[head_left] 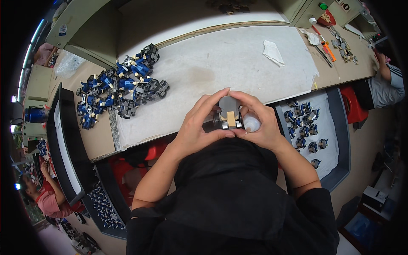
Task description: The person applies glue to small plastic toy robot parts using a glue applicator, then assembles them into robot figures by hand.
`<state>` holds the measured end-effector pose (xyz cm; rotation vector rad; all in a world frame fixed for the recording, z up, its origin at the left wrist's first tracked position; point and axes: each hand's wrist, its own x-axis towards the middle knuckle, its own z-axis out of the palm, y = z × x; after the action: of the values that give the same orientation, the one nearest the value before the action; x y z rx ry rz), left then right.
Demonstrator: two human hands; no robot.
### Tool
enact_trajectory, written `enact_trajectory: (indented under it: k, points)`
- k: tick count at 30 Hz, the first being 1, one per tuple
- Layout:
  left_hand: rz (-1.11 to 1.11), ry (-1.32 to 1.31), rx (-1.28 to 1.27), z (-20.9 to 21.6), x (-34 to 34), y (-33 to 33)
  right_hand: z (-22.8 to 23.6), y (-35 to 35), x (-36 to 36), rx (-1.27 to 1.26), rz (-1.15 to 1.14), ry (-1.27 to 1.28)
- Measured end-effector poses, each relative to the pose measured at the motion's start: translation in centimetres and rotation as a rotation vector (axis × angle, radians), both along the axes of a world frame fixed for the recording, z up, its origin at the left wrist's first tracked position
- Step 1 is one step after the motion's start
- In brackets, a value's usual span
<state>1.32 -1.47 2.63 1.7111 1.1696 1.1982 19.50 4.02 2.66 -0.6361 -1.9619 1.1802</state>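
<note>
Between my hands, just off the bench's front edge, is a small grey and tan toy vehicle part. My left hand closes on it from the left, thumb below and fingertips at its top. From the other side my right hand steadies the same part with its fingertips. A small translucent squeeze bottle is tucked in my right palm, its narrow tip pointing down toward the thumb. Left of my hands lies a heap of blue toy figures with grey wheeled parts on the bench.
A white sheet covers the bench, with a torn paper piece on it. To my right stands a dark tray holding several assembled toys. Tools lie back right. A black tray stands left; co-workers sit at both sides.
</note>
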Motion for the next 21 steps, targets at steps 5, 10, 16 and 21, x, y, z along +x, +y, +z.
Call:
enact_trajectory:
  k: [5,10,16,21]
  points:
    - [-0.034,0.022,-0.008,-0.9,0.2,-0.4,-1.7,-0.5,0.3,0.072,-0.019,0.057]
    - [-0.048,0.08,0.037,-1.4,0.1,-0.7,-2.4,-1.0,0.2,0.104,-0.038,0.073]
    - [-0.059,-0.106,-0.066,-1.9,0.5,-1.0,-1.7,-1.1,0.7,-0.041,0.017,-0.025]
    - [-0.103,-0.123,-0.125,-1.6,0.3,-0.9,-2.1,-1.7,1.0,-0.149,0.011,-0.012]
